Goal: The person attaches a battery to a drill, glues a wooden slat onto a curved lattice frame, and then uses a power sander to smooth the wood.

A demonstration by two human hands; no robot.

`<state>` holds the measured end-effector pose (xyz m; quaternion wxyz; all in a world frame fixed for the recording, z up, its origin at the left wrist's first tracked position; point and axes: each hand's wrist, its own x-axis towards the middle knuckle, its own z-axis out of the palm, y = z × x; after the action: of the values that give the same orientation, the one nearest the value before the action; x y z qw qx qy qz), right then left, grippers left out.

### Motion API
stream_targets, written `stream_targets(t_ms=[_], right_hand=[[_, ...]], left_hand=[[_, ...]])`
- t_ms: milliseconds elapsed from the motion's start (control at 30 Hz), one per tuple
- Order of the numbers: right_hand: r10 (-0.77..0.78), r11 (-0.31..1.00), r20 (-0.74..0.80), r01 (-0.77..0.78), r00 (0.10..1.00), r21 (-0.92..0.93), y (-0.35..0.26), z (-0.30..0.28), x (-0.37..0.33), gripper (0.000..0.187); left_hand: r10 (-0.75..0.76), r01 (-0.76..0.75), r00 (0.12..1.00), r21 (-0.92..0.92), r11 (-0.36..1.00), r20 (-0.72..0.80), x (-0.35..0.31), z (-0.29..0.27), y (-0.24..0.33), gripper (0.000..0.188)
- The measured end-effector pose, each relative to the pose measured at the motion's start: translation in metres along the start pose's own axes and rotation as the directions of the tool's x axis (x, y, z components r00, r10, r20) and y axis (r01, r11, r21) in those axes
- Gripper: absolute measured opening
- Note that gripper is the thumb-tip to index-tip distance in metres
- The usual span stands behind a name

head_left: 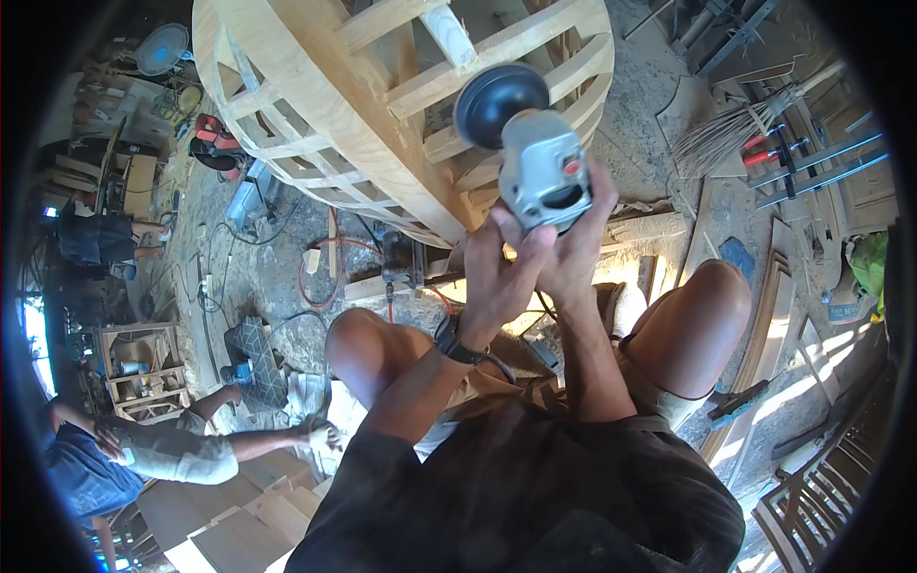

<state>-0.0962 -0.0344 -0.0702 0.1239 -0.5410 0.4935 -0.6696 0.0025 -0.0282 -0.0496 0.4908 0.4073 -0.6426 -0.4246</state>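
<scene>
Both my hands hold a grey angle grinder (541, 162) in front of me, its round black disc pad (501, 103) at the far end. My left hand (499, 284) is closed round the lower part of the body. On the other side my right hand (576, 258) wraps the tool, its fingers running up along the edge. The disc pad overlaps the slats of a large curved wooden frame (334, 115); whether it touches them I cannot tell. My hands hide most of the grinder's rear part.
A red power tool (218, 143) lies left of the frame. An orange cord (315, 294) and dark cables cross the dusty floor. On the right are a twig broom (731, 134), red-handled clamps (761, 156) and long boards (764, 349). Another person (95, 468) sits at lower left.
</scene>
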Motion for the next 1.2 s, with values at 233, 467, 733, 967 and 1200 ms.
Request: stream_targets(t_ms=[233,467,733,967,1200], right_hand=[[0.097,0.995,-0.160,-0.102,0.982,-0.021,0.030,-0.019,-0.018,0.102],[0.014,0.998,-0.070,-0.019,0.997,-0.067,0.040,-0.017,-0.039,0.100],[0.063,0.990,-0.144,-0.080,0.988,-0.114,0.065,-0.018,-0.047,0.103],[-0.041,0.999,-0.041,0.040,0.998,-0.025,0.042,-0.009,-0.036,0.106],[0.049,0.999,-0.100,-0.048,0.994,0.010,0.035,-0.002,-0.034,0.105]], left_hand=[[-0.076,0.061,0.980,0.087,0.994,0.182,-0.003,0.020,-0.001,0.057],[-0.086,0.084,0.994,0.024,0.996,0.074,-0.026,0.026,-0.027,0.055],[-0.235,0.203,0.956,0.182,0.962,0.173,-0.014,0.029,-0.039,0.054],[-0.086,0.092,0.994,-0.080,0.993,0.071,-0.017,0.021,-0.034,0.067],[-0.192,0.191,0.971,0.024,0.981,0.140,-0.013,0.014,-0.024,0.062]])
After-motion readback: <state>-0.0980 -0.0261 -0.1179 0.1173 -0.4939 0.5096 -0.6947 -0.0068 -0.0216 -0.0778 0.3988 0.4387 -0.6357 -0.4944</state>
